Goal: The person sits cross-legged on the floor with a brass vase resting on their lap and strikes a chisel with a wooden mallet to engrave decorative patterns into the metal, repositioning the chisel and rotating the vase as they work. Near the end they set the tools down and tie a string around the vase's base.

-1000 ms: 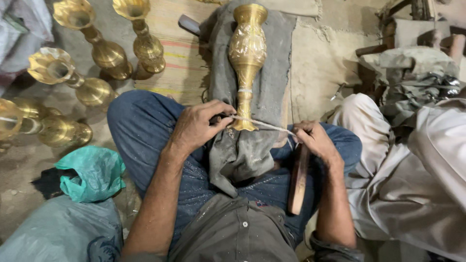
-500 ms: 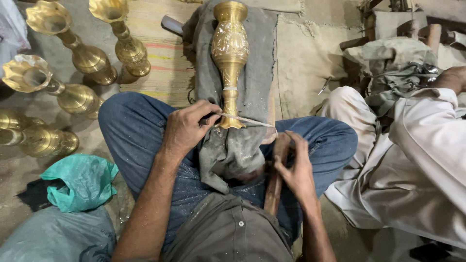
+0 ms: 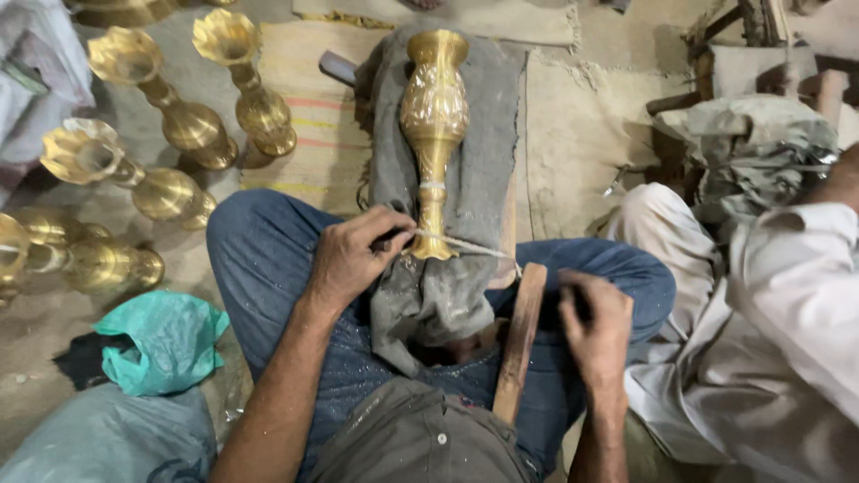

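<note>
A tall brass vase (image 3: 434, 116) lies on a grey cloth (image 3: 483, 179) between my crossed legs, its foot towards me. My left hand (image 3: 353, 259) pinches one end of a thin pale cord (image 3: 465, 246) that runs across the vase's foot. The cord's other end lies loose on my right knee. My right hand (image 3: 595, 326) is curled into a fist over my right thigh, apart from the cord. It sits just right of a wooden stick (image 3: 519, 340) resting on my lap. I cannot tell whether the fist holds anything.
Several finished brass vases (image 3: 179, 116) stand and lie on the floor at the left. A green plastic bag (image 3: 161, 344) lies by my left knee. Another person in pale clothes (image 3: 787, 313) sits close at the right, beside a bundle of cloth (image 3: 761, 148).
My right hand let go of the cord's right end, dropped towards the wooden stick, then moved right of it as a fist. My left hand stays at the vase's foot.
</note>
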`<action>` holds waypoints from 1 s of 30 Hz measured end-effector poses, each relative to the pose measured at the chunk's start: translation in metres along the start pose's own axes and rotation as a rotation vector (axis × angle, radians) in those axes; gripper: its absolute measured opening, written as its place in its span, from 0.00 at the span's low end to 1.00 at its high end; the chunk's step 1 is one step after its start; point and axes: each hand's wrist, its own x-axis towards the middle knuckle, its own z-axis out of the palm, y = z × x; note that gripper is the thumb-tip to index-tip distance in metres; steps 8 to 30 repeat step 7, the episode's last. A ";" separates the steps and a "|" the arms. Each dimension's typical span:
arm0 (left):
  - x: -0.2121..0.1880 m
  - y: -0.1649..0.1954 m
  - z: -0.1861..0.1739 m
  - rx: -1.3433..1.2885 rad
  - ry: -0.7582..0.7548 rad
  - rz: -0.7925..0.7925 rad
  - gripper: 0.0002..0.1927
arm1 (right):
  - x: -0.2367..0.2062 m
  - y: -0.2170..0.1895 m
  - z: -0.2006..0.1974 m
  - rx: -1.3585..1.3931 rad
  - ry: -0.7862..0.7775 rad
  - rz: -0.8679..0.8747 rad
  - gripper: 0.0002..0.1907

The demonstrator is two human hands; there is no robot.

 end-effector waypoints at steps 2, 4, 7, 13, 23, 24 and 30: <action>-0.002 -0.002 -0.001 -0.018 -0.005 0.021 0.08 | 0.003 -0.009 0.016 0.018 -0.104 -0.032 0.10; 0.001 -0.006 -0.002 -0.016 0.013 0.053 0.09 | 0.013 -0.016 0.031 0.007 -0.077 -0.024 0.16; -0.008 -0.010 0.002 -0.016 0.036 0.059 0.09 | 0.016 -0.026 0.042 0.190 -0.066 -0.054 0.23; -0.008 -0.010 0.002 -0.016 0.036 0.059 0.09 | 0.016 -0.026 0.042 0.190 -0.066 -0.054 0.23; -0.008 -0.010 0.002 -0.016 0.036 0.059 0.09 | 0.016 -0.026 0.042 0.190 -0.066 -0.054 0.23; -0.008 -0.010 0.002 -0.016 0.036 0.059 0.09 | 0.016 -0.026 0.042 0.190 -0.066 -0.054 0.23; -0.008 -0.010 0.002 -0.016 0.036 0.059 0.09 | 0.016 -0.026 0.042 0.190 -0.066 -0.054 0.23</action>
